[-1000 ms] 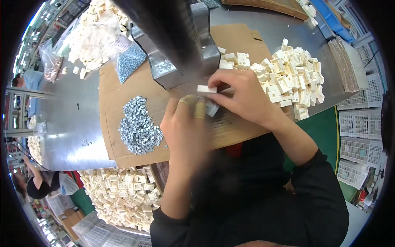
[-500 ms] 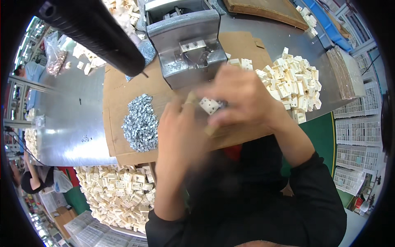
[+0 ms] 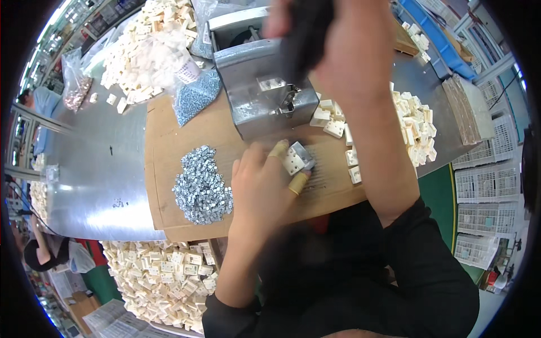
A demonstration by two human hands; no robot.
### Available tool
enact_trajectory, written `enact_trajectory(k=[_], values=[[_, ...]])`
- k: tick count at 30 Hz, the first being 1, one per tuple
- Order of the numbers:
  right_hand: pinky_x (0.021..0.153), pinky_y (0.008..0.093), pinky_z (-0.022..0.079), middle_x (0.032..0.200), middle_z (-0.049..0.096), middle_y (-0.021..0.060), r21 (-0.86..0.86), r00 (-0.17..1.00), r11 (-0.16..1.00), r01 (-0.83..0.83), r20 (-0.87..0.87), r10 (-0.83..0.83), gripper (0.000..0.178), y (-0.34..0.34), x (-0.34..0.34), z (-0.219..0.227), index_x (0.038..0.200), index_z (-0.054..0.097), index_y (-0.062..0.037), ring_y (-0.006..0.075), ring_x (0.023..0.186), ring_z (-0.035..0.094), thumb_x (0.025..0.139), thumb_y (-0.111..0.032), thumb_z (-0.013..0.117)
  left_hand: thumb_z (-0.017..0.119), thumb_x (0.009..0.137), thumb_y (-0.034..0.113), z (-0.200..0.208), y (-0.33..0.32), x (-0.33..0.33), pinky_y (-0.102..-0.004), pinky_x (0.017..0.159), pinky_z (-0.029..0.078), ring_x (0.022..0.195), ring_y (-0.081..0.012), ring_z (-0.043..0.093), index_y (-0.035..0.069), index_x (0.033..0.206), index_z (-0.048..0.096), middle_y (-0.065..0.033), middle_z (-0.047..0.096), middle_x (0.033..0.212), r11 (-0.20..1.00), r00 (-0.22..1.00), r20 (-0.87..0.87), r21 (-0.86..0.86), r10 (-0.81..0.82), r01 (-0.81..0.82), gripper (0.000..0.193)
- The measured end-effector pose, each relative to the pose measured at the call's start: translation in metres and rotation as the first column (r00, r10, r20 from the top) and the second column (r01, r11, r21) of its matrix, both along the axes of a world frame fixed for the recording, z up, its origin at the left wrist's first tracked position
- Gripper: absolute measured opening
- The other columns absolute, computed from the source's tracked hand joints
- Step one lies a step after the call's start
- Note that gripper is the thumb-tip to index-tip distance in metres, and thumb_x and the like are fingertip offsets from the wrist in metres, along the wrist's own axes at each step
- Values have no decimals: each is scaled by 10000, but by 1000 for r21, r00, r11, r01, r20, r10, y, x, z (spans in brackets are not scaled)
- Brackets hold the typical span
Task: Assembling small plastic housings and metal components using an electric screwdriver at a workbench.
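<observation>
My left hand [image 3: 262,174], with yellowish covers on thumb and forefinger, pinches a small cream plastic block [image 3: 293,162] with holes. A shiny metal piece [image 3: 304,153] sits against the block. This lies low over the cardboard, in front of a grey metal machine [image 3: 273,107]. My right hand [image 3: 360,50], raised and blurred close to the camera, is wrapped round a black power screwdriver [image 3: 307,42]; its tip is smeared by motion. Left of my left hand is a heap of small silvery metal parts [image 3: 202,188].
More cream blocks lie heaped at the right [image 3: 414,127], partly behind my right forearm, and at the far left [image 3: 146,50]. A bag of small bluish metal parts [image 3: 197,96] rests beside the machine. A box of blocks [image 3: 163,281] stands below the table edge.
My right hand has left the block and risen to grip the black screwdriver, which has moved right from the upper left. My left hand keeps the block.
</observation>
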State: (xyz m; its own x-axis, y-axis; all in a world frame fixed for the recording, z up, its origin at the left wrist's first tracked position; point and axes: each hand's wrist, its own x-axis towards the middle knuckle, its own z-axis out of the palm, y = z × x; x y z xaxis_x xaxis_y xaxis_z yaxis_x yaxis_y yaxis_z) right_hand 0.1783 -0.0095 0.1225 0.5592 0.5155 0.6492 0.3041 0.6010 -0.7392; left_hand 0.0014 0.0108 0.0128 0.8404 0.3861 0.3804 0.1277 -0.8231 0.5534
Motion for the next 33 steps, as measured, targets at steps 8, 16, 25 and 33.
enact_trajectory(k=[8,16,25,33], values=[[477,306,469,655,550,115,122,976,979,165,-164,-144,638,3,-11,-29,1124,425,-51,205,506,567,951,-664,437,808,714,298,-5,7,0,-400,721,416,810,-274,575,56,1057,695,-68,580,898,999,999,-42,26,-30,31,435],[475,289,455,674,540,114,44,963,999,-13,-267,24,570,-13,-25,-33,1212,368,-75,184,505,541,978,-587,460,847,699,263,-2,6,-2,-423,735,473,822,-333,591,32,1007,699,-109,617,928,999,1000,-9,-34,10,-10,413],[522,259,461,602,552,81,-118,985,991,59,-154,-77,928,-46,-35,-75,754,535,-6,164,519,563,811,-898,285,850,685,251,2,3,0,-430,736,475,830,-342,589,29,995,685,-111,603,912,1000,1000,-16,8,3,-3,415],[468,253,447,745,563,64,156,968,966,-208,-107,226,535,-36,-40,-78,1358,327,-103,116,530,547,970,-319,625,811,687,364,3,10,11,-408,667,408,742,-275,611,65,832,648,-65,608,785,949,997,-50,309,-58,70,370]])
